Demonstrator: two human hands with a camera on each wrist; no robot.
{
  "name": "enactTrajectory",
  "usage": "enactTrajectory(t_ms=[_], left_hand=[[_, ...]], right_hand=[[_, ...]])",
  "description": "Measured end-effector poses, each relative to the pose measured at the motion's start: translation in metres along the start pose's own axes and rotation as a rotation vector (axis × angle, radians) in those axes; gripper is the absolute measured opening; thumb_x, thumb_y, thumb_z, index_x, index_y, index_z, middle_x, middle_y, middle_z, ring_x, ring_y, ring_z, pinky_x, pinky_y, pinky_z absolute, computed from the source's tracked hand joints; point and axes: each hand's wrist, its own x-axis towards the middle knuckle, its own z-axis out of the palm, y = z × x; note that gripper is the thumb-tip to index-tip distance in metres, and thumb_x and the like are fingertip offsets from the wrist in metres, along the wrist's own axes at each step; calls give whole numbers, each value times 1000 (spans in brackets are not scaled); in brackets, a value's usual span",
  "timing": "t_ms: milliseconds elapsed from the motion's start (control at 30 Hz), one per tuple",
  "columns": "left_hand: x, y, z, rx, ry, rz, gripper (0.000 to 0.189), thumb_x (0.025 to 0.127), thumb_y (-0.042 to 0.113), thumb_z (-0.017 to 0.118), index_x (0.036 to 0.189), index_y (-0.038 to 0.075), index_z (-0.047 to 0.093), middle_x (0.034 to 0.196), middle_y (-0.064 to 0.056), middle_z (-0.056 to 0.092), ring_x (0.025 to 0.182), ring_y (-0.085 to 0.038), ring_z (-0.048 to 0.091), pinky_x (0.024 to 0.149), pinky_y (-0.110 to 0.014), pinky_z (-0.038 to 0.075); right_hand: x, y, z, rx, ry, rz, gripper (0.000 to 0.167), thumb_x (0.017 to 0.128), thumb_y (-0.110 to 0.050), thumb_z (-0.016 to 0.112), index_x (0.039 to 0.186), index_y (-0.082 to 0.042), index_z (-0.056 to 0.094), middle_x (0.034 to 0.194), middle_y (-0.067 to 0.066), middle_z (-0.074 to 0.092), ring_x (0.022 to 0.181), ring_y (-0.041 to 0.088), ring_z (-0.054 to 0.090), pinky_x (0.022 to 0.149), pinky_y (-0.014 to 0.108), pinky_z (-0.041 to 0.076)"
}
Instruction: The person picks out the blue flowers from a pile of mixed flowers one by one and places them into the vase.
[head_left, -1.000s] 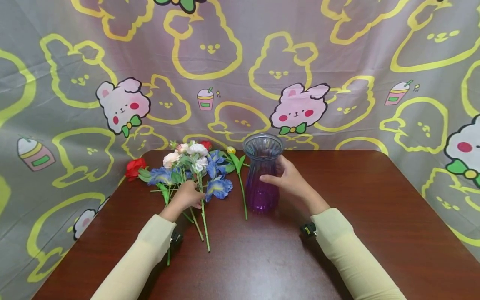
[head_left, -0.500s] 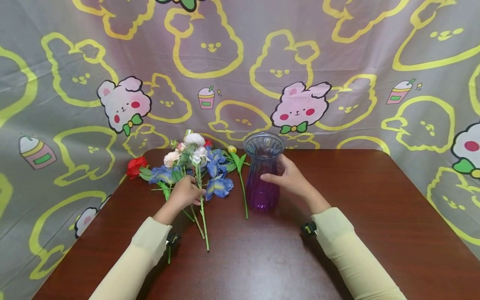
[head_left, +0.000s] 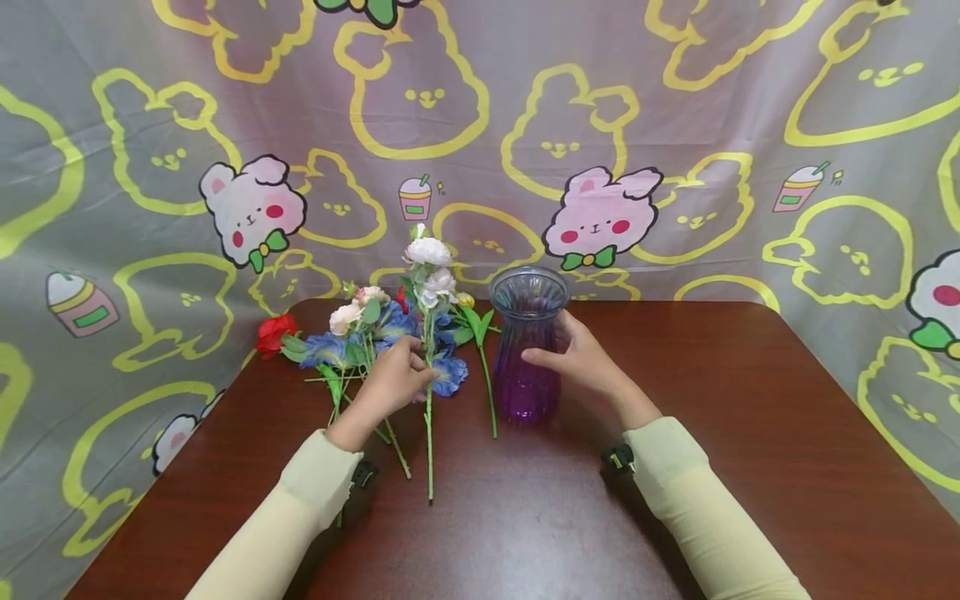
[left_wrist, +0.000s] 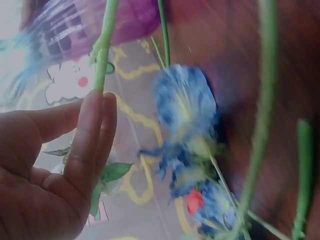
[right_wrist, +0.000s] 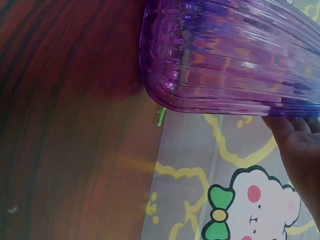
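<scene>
My left hand (head_left: 392, 377) pinches the green stem of a white artificial flower (head_left: 430, 252) that stands nearly upright above the other blooms. In the left wrist view the stem (left_wrist: 105, 47) is caught at the fingertips of my left hand (left_wrist: 67, 172). A ribbed glass vase (head_left: 525, 367), bluish at the flared rim and purple below, stands upright on the table. My right hand (head_left: 588, 365) grips its right side, thumb across the front. The right wrist view shows the vase (right_wrist: 215, 65) close up, my right hand (right_wrist: 300, 150) partly hidden against it.
Beside my left hand lie blue flowers (head_left: 450, 373), peach blooms (head_left: 345, 319) and a red flower (head_left: 276, 335). A yellow tulip (head_left: 465, 300) lies just left of the vase. The dark wooden table (head_left: 750, 467) ends at a patterned curtain (head_left: 480, 183).
My left hand has lifted the white flower out of the pile and moved it right, toward the vase. My right hand and the vase have stayed in place.
</scene>
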Motion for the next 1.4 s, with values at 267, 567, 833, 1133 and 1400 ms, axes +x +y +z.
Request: enactTrajectory(t_ms=[267,567,833,1133,1400], left_hand=[[7,12,25,18,-24,49,55,88,10,73,132,-9,45,88,-11,70,53,-17,66,66,-35,56],[15,13,49,34,-89,73,51,88,7,72,128,-11,46,80,-8,69,51,-16,65,54,-28,53],[20,12,62,106,-148,61,52,88,10,72,127,-11,46,75,-4,67,48,-12,63,50,-27,51],[27,13,71,85,-220,37,46,88,5,70,123,-14,47,70,-5,64,47,-16,62,47,-28,51],[32,13,75,121,-221,14,45,87,5,72,122,-13,49,66,-4,63,46,-14,62,49,-26,52]], right_hand=[[-1,-2,3,-10,14,-20,70,86,-2,72,146,-3,36,135,20,52,123,32,52,102,44,41],[1,6,2,-14,38,-41,67,84,-4,74,142,-3,41,129,17,57,118,29,56,99,40,44],[-3,-13,6,-8,44,-2,67,84,5,70,143,4,38,132,25,53,121,36,53,101,44,42],[-3,-13,6,-10,46,-6,67,84,6,70,143,5,37,132,26,52,121,38,53,101,44,42],[0,5,3,-3,52,-8,68,85,-3,73,144,-5,39,133,18,54,121,31,54,101,42,43]])
